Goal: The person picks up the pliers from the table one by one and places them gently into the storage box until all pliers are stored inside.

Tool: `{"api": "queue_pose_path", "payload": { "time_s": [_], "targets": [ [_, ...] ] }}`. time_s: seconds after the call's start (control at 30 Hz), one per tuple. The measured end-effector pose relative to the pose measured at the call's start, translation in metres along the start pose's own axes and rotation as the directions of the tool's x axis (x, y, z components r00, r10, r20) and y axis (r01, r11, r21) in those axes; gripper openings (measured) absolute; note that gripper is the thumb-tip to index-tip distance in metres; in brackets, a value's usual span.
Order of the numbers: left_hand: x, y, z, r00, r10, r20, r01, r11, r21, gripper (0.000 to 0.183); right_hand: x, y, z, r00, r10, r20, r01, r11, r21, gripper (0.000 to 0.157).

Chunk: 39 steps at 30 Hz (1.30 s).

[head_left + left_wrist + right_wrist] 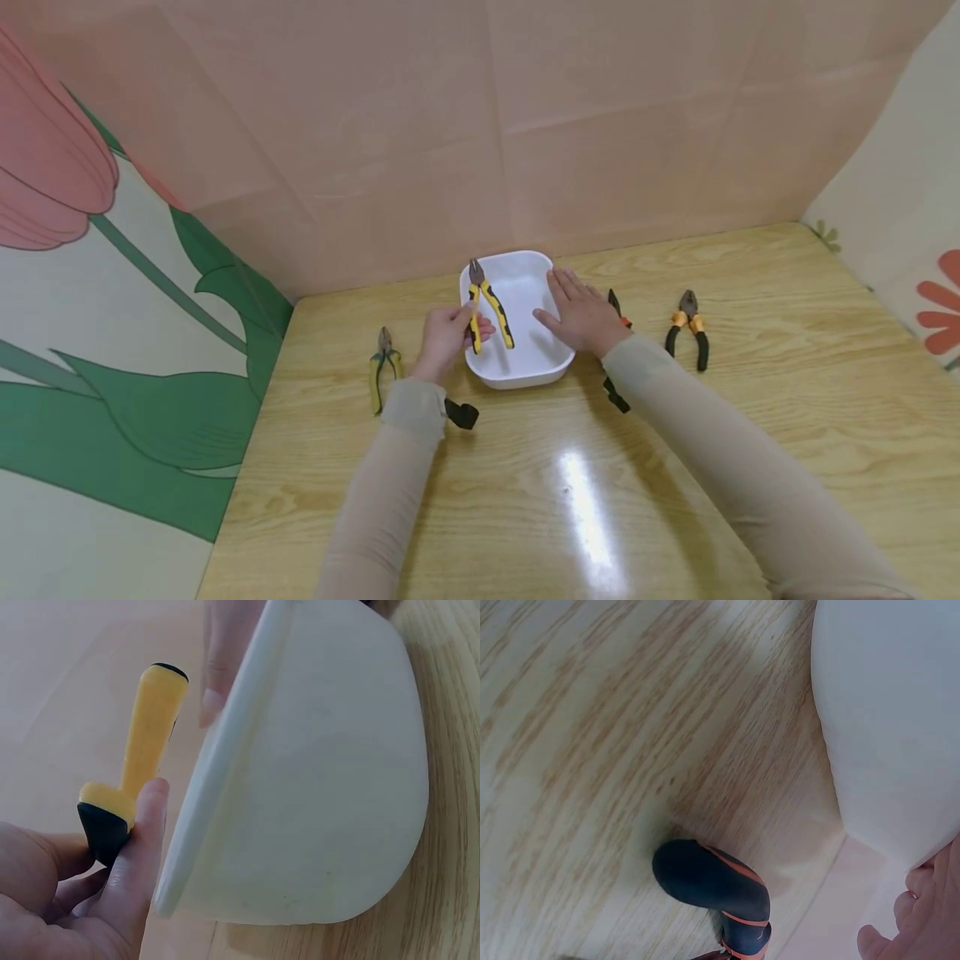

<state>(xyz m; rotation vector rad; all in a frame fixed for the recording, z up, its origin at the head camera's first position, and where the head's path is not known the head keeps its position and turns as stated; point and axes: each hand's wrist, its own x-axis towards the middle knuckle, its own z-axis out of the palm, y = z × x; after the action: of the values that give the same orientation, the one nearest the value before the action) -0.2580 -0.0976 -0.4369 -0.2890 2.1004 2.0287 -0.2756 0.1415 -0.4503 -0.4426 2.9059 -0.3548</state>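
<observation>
My left hand point(447, 333) pinches one handle of yellow-and-black pliers point(495, 312) above the white basin point(525, 382). Their grey nose points away toward the back wall, and the handles stand spread. In the left wrist view the yellow handle point(154, 720) rises from between thumb and fingers, beside the basin's rim point(217, 772). My right hand point(581, 312) lies at the basin's right rim with its fingers extended. Partly hidden under the right forearm are black-and-orange pliers point(617, 393); the right wrist view shows one of their handles point(712, 881) on the table.
Green-handled pliers point(386, 367) lie on the wooden table point(510, 483) left of the basin. Pliers with orange-and-black handles point(688, 329) lie to the right. A pinkish cloth wall point(390, 150) rises behind the table's back edge. A black strap end point(461, 414) hangs from the left wrist.
</observation>
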Motion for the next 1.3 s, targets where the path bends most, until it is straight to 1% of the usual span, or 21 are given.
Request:
{"api": "queue_pose_path", "payload": {
  "time_s": [0.1,0.27,0.37,0.47,0.5,0.6,0.73,0.87,1.0,1.17,1.3],
  "targets": [
    [0.001,0.0,0.003,1.0,-0.011,0.011,0.011,0.999,0.032,0.039,0.001,0.0,0.0,1.0,0.0,0.005,0.0,1.0,-0.007,0.084],
    [0.001,0.0,0.007,1.0,-0.009,0.014,0.008,0.997,0.074,0.039,0.002,0.001,0.001,1.0,-0.003,0.005,0.003,1.0,-0.015,0.085],
    [0.0,-0.001,0.011,1.0,0.009,0.015,-0.011,0.994,0.104,0.039,0.001,0.0,0.0,1.0,-0.001,0.003,0.001,1.0,-0.007,0.084],
    [-0.002,-0.002,0.014,0.999,0.048,0.007,-0.049,0.984,0.171,0.04,0.0,0.0,0.0,1.0,-0.003,0.002,0.003,1.0,-0.003,0.085],
    [-0.002,-0.002,0.015,0.998,0.056,0.007,-0.057,0.982,0.18,0.039,0.0,0.0,0.0,1.0,-0.004,0.001,0.004,1.0,-0.003,0.084],
    [-0.003,-0.002,0.02,0.997,0.071,-0.001,-0.069,0.972,0.226,0.039,-0.001,0.0,0.001,1.0,-0.01,-0.004,0.01,1.0,-0.014,0.085],
    [-0.002,-0.003,0.025,0.997,0.076,-0.003,-0.073,0.967,0.243,0.038,-0.001,0.0,0.001,1.0,-0.015,-0.014,0.015,1.0,-0.025,0.086],
    [-0.002,-0.003,0.027,0.996,0.086,-0.004,-0.082,0.958,0.275,0.039,0.0,0.0,0.001,1.0,-0.01,-0.016,0.01,1.0,-0.008,0.085],
    [-0.004,-0.004,0.027,0.995,0.097,-0.001,-0.091,0.94,0.33,0.038,-0.001,-0.001,0.001,1.0,-0.009,-0.011,0.009,1.0,0.003,0.085],
    [-0.006,-0.004,0.028,0.993,0.118,0.003,-0.11,0.915,0.389,0.038,-0.001,-0.002,0.0,1.0,-0.01,-0.01,0.01,1.0,-0.007,0.085],
    [-0.004,-0.004,0.03,0.993,0.118,-0.008,-0.103,0.894,0.437,0.038,0.0,-0.001,0.0,1.0,-0.008,-0.01,0.008,1.0,-0.009,0.085]
  ]
}}
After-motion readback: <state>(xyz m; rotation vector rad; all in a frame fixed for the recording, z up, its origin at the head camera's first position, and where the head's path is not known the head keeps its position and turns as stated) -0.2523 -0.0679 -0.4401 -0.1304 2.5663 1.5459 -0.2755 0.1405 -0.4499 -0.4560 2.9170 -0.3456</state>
